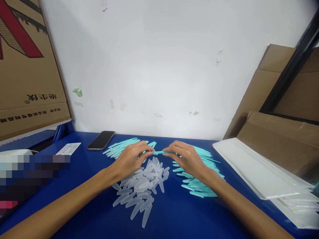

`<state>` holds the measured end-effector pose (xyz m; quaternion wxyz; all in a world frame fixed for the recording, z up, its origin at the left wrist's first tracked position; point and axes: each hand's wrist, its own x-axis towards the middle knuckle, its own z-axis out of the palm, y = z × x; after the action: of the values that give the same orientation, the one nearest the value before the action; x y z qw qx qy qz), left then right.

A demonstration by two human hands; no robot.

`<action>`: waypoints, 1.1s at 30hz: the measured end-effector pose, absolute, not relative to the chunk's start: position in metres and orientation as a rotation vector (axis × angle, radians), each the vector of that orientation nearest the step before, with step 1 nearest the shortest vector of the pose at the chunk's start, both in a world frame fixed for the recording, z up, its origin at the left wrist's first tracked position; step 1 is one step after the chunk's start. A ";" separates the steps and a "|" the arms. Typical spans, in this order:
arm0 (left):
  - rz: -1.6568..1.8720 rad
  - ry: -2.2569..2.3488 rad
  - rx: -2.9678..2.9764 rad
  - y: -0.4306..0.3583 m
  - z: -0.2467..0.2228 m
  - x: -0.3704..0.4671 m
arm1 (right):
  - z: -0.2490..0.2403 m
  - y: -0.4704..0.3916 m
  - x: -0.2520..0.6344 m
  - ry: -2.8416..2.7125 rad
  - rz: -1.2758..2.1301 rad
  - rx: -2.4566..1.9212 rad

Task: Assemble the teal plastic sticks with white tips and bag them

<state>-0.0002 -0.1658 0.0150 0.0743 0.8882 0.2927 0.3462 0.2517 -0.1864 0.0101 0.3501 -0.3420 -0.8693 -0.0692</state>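
A slim turquoise plastic stick [160, 152] is held level between my two hands, above the blue table. The fingertips of my left hand [133, 156] pinch its left end, which looks paler there; whether a cap sits on it I cannot tell. At the other end, my right hand [185, 156] grips it between thumb and fingers. Below and between the hands lies a loose heap of frosted translucent caps [147, 184]. Similar turquoise sticks lie in a pile [122, 147] behind my left hand. A larger turquoise pile [199, 186] spreads under and beside my right hand and forearm.
A phone [101, 140] and a printed card [68, 149] lie at the table's left. White plastic sleeves [259, 172] are stacked at the right, beside brown cardboard [279, 142]. A large carton [30, 73] stands left. The white wall [159, 66] bounds the back.
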 end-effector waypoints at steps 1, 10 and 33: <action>1.056 0.883 2.650 -0.167 0.016 0.001 | 0.009 -0.187 0.250 -2.231 -0.168 -0.873; 1.165 0.919 2.612 -0.175 0.025 0.002 | 0.008 -0.192 0.243 -2.091 -0.111 -0.796; 0.492 1.512 2.849 -0.142 0.018 -0.023 | 0.022 -0.165 0.294 -2.118 -0.625 -1.559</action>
<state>-0.0235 -0.1419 0.0178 -0.0604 0.8716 0.4627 0.1506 0.2936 -0.1650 0.0224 0.2176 -0.5628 -0.7648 -0.2258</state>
